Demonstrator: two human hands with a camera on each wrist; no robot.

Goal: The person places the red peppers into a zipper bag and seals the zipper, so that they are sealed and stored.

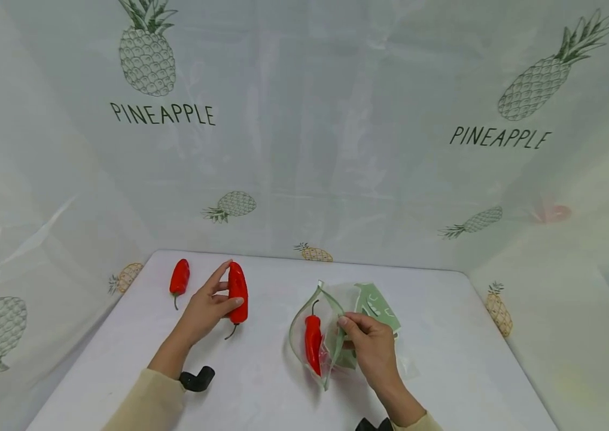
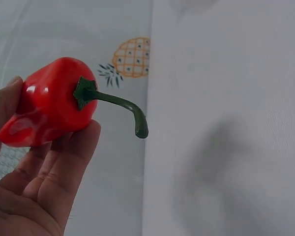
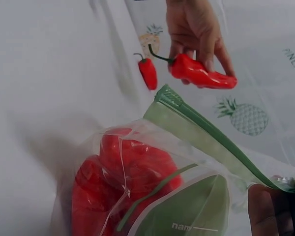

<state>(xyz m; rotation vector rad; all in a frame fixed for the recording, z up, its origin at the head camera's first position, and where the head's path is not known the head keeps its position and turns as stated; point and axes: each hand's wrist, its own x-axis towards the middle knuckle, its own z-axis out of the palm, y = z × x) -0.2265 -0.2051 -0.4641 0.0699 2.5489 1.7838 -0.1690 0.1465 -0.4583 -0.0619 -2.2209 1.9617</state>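
My left hand grips a red pepper between thumb and fingers, held up over the table with its green stem pointing down toward me in the head view. My right hand pinches the green zip edge of a clear zip bag, whose mouth stands spread apart. Inside the bag are red peppers, one with its stem reaching up to the opening. A green panel is printed on the bag's side. Another red pepper lies on the table, left of my left hand.
The white table backs onto a hanging sheet printed with pineapples. Behind my right hand lies a green-and-white printed packet. Black wrist straps sit on both arms.
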